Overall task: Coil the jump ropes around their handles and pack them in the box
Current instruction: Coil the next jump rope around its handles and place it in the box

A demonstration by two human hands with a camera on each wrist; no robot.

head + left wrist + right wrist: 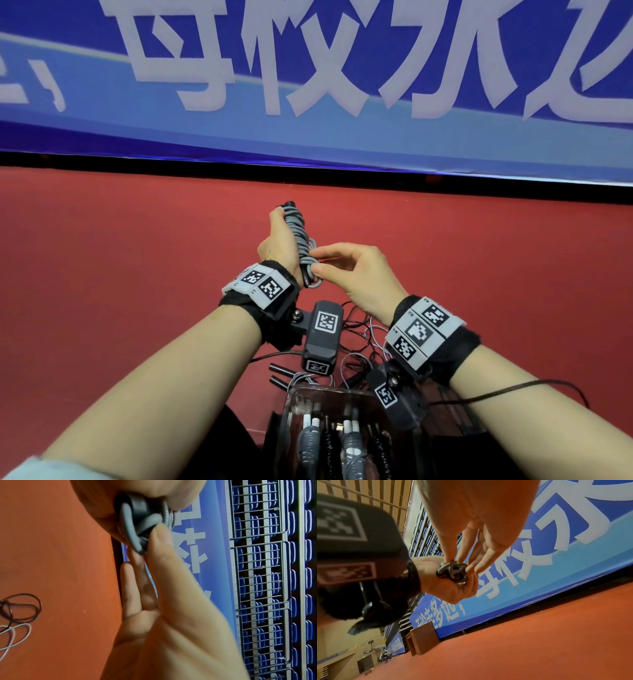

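Note:
A jump rope point(299, 236) with black handles, its grey cord coiled around them, stands upright in my left hand point(279, 240), which grips it above the red floor. My right hand point(318, 271) pinches the grey cord at the bundle's lower end between thumb and fingertips. The left wrist view shows the handle end with the grey cord point(130, 527) looped over it and my right hand's fingertips point(161, 540) on it. In the right wrist view the same cord end point(452, 569) sits between both hands. A clear box point(291, 407) near my body holds several coiled ropes.
Loose black and pale ropes point(356, 329) lie tangled on the red floor beyond the box, with two black handles point(281, 371) beside them. A blue banner point(308, 68) stands ahead. A brown wooden stand point(423, 638) is far off to the left.

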